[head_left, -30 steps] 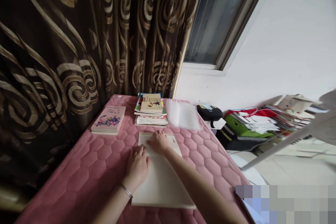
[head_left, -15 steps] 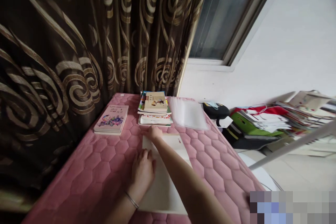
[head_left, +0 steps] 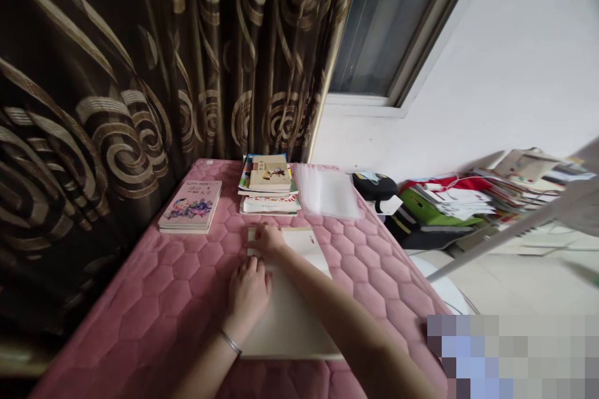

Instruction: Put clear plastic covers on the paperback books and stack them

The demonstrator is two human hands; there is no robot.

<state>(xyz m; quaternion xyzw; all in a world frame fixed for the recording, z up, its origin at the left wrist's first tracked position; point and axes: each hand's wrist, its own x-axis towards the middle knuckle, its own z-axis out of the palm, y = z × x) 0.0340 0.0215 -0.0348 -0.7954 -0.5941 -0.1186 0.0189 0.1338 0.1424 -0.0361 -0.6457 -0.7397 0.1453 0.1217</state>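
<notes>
Work item: a cream-white, flat rectangular paper item (head_left: pixel 283 327), lying on a pink, hexagon-quilted mattress (head_left: pixel 173 299). Whether it is a single sheet or a book cannot be told.

Left hand (head_left: pixel 249 287): palm down on the item's left edge, thumb apart from the fingers, clamped on nothing. Right hand (head_left: pixel 268 240): at the item's far left corner, fingers curled together; whether they pinch the edge cannot be told.

Surroundings: beyond the item's far edge stands a stack of mixed, colourful paperbacks (head_left: pixel 270 174); to its far right lie translucent plastic sheets (head_left: pixel 330 192); to its far left, pink-covered books (head_left: pixel 189 207).

Handling, by judgement: the step appears to be pressing and working the left edge. Hold the item steady with the left palm, apply light, even finger pressure along the edge, and avoid dragging; the soft quilting may let thin paper crease.
</notes>
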